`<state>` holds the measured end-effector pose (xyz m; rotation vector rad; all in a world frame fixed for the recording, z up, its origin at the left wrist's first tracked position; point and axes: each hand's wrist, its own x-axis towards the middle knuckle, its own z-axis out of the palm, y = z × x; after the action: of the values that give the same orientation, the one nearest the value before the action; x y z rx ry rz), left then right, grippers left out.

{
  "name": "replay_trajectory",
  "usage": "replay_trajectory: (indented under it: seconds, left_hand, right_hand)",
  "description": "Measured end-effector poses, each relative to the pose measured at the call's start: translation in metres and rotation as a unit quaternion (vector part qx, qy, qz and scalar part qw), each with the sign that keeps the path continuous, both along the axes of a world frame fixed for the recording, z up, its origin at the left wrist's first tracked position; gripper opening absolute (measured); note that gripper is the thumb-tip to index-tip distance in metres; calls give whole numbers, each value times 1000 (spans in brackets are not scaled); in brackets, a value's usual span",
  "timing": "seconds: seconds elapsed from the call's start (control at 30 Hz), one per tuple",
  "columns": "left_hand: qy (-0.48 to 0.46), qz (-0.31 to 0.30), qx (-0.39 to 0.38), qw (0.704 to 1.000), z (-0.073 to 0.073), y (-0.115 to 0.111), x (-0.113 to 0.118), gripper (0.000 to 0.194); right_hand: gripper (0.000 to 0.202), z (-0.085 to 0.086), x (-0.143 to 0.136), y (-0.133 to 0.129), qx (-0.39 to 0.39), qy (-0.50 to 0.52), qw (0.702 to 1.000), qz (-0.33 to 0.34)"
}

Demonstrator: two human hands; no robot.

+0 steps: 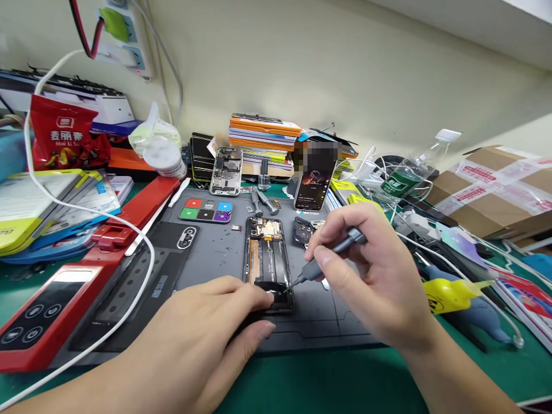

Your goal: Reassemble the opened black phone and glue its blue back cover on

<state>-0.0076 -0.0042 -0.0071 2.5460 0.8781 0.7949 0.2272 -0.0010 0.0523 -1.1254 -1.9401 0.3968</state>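
Note:
An opened phone [271, 259] lies on the grey work mat [215, 253], its battery and circuit board bare. My left hand [215, 330] rests at the phone's lower left, the index fingertip on its bottom part and the thumb apart below. Between its fingers no object shows. My right hand [368, 276] grips a grey screwdriver [313, 269], whose tip touches or nearly touches the phone's lower right part. Left of the phone lies a dark back cover [161, 287]. Black phone parts [304, 230] sit near my right hand.
A red device [41, 310] and a white cable [153, 253] lie at the left. Behind the mat, a phone [317, 178] stands upright near a disassembled phone [227, 172]. A yellow bottle [451, 294] and cardboard box [495, 190] are at the right.

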Motion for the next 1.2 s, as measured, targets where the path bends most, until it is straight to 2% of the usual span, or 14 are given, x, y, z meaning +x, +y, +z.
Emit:
replay_trajectory:
  seconds: [0.1,0.27,0.9,1.2]
  left_hand:
    - [16,-44,97,994,0,0,0,21]
    - [15,-68,164,984,-2,-1,0,31]
    - [42,-70,144,986,4,-1,0,29]
    - [35,-74,126,989,0,-2,-2,26]
  right_hand:
    - [21,0,2,2,16,-68,998,-6]
    - [21,-4,-1,4,12,-119,993,21]
    - [25,-4,-1,5,-11,-154,987,45]
    - [19,3,-5,2,24,-221,973,60]
